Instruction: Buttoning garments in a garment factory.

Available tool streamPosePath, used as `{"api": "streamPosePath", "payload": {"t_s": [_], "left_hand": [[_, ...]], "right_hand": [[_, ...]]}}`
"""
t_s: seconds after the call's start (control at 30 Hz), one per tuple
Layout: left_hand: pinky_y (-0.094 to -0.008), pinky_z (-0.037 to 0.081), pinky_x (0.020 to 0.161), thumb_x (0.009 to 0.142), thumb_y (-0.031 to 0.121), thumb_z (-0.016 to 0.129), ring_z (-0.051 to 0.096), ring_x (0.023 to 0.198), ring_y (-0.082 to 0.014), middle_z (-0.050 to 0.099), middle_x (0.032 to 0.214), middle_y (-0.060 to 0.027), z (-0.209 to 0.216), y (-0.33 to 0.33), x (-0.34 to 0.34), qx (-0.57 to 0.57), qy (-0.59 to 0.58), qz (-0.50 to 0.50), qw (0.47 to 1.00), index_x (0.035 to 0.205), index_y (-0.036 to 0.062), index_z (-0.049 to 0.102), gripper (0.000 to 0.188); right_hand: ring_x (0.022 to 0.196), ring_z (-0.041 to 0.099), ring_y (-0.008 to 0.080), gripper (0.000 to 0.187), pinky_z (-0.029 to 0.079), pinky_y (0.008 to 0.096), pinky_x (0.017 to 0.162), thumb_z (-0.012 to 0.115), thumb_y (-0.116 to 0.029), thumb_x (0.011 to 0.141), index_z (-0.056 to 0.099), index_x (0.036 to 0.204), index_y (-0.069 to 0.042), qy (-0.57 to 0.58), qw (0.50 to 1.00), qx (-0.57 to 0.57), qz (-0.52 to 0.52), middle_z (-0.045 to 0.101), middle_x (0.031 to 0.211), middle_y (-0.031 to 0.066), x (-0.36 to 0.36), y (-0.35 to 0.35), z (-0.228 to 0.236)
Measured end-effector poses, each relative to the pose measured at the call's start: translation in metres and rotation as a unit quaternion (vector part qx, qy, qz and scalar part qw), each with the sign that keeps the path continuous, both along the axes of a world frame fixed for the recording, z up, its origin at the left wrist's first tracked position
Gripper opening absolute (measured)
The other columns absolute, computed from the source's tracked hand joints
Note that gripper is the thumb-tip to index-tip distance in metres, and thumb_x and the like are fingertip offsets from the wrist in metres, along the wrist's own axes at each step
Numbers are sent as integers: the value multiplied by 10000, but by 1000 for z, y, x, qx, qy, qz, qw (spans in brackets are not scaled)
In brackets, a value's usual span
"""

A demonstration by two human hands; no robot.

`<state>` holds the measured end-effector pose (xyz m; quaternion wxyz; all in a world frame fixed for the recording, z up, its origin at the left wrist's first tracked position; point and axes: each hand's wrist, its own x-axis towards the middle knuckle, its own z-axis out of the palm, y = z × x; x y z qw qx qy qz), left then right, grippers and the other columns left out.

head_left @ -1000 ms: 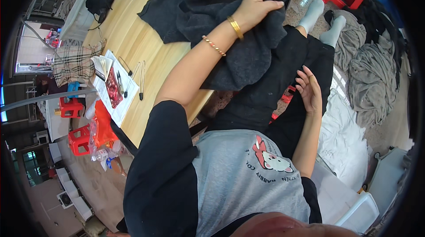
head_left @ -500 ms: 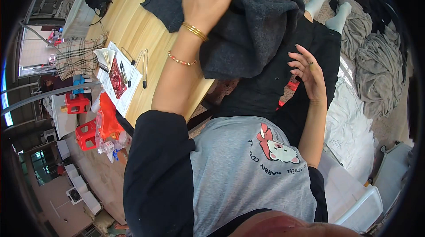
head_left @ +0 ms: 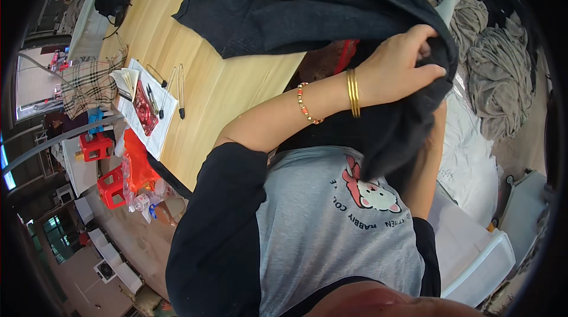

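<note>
A large dark grey cloth (head_left: 331, 15) stretches from the wooden table (head_left: 207, 92) across to the right, and its end hangs down in front of my lap. My left hand (head_left: 408, 65), with gold bangles and a beaded bracelet on its wrist, reaches across to the right. Its fingers are bent round a gathered part of the cloth. The right forearm (head_left: 431, 166) comes up from below behind the hanging end. The cloth covers my right hand, so its fingers do not show.
On the table's left lie papers (head_left: 168, 107), a red patterned pouch (head_left: 145, 110), pens and thread snips (head_left: 181, 95). Grey cloth heaps (head_left: 500, 80) and white fabric (head_left: 467, 151) lie on the right. Red stools (head_left: 110, 188) stand at the left. A white bin (head_left: 482, 275) is at lower right.
My left hand has moved right and down from over the table, drawing the cloth with it. The cloth now hangs over my right hand, which was bare and in sight before.
</note>
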<state>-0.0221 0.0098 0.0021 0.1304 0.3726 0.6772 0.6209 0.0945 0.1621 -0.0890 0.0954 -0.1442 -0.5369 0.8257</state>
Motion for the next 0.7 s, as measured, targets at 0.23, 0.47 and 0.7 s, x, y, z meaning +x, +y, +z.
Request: {"api": "streamPosePath", "payload": {"t_s": [0.23,0.47,0.7], "left_hand": [[-253,520,653,854,122,705,636,785,-135,638,867,-42,17,-8,16,10,125,-225,966,1110,66,674,264],[-330,503,747,835,4,649,620,823,-264,632,882,-103,28,-56,-54,-137,373,61,916,962,-5,634,128],[-384,481,916,782,87,705,601,1023,-277,659,1043,-60,-23,-98,-111,-268,432,104,855,1044,113,703,263]], "right_hand": [[1107,547,190,430,450,306,966,460,-276,1015,466,1367,-30,36,987,123,94,580,1186,85,48,63,16],[1103,558,194,426,453,307,970,457,-275,1019,478,1361,-22,12,996,86,-15,591,1191,98,77,162,-48],[1100,569,197,424,455,308,974,454,-275,1024,490,1355,-14,-23,992,53,-114,602,1195,111,107,104,-46]]}}
